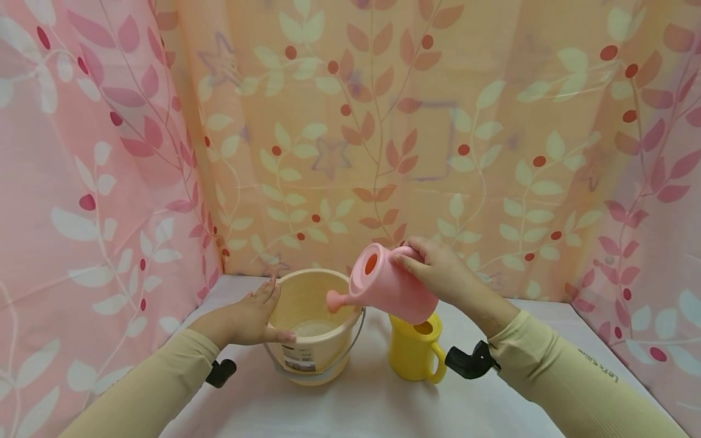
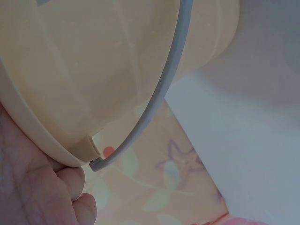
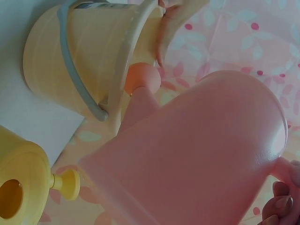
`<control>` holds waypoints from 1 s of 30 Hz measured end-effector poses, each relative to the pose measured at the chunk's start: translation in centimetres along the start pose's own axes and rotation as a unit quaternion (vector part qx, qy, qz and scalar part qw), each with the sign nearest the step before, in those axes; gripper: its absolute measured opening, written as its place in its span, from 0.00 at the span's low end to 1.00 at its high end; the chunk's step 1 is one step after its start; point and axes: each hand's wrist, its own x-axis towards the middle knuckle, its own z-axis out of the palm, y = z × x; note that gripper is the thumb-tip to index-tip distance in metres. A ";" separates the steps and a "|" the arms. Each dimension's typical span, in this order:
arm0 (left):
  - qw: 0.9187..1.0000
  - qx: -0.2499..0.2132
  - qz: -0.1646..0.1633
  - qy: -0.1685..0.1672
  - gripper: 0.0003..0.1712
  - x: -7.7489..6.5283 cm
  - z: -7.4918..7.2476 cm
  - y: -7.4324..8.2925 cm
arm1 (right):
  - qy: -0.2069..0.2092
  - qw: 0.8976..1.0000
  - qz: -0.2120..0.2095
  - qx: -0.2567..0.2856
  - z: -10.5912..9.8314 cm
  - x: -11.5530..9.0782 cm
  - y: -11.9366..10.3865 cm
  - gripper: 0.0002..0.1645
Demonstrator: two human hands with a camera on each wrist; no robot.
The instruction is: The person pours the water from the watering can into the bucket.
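Note:
In the head view my right hand (image 1: 432,267) grips the handle of a pink watering can (image 1: 397,289), which is held in the air and tilted left. The round sprinkler head (image 3: 143,78) at its spout lies over the opening of a cream bucket (image 1: 317,283). My left hand (image 1: 243,319) rests against the bucket's left rim, fingers extended and the thumb across the front edge. That rim also shows beside the palm and fingers (image 2: 75,183) in the left wrist view. The bucket stands upright, its grey handle (image 2: 161,89) hanging down.
A yellow watering can (image 1: 413,356) stands on the white tabletop (image 1: 372,407), right of the bucket and partly behind the pink can. Its short yellow spout (image 3: 68,184) shows in the right wrist view. Leaf-patterned curtains (image 1: 350,152) enclose the table at the back and sides.

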 end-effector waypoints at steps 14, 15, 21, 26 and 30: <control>1.000 0.002 -0.002 -0.003 0.68 0.0 -0.1 0.1 | -0.003 1.000 -0.004 0.006 0.0 0.0 -0.2 0.16; 1.000 0.002 -0.002 -0.004 0.68 0.0 -0.1 0.1 | -0.003 1.000 -0.004 0.005 0.0 0.0 -0.2 0.16; 1.000 0.000 -0.003 -0.006 0.68 0.0 -0.1 0.1 | -0.004 1.000 -0.010 0.007 0.0 0.0 -0.2 0.16; 1.000 0.000 -0.002 -0.007 0.68 -0.1 -0.2 0.2 | -0.006 1.000 -0.012 0.001 0.0 0.0 -0.3 0.16; 1.000 0.001 -0.001 -0.006 0.68 -0.1 -0.2 0.1 | -0.008 1.000 -0.011 -0.002 0.0 0.0 -0.5 0.17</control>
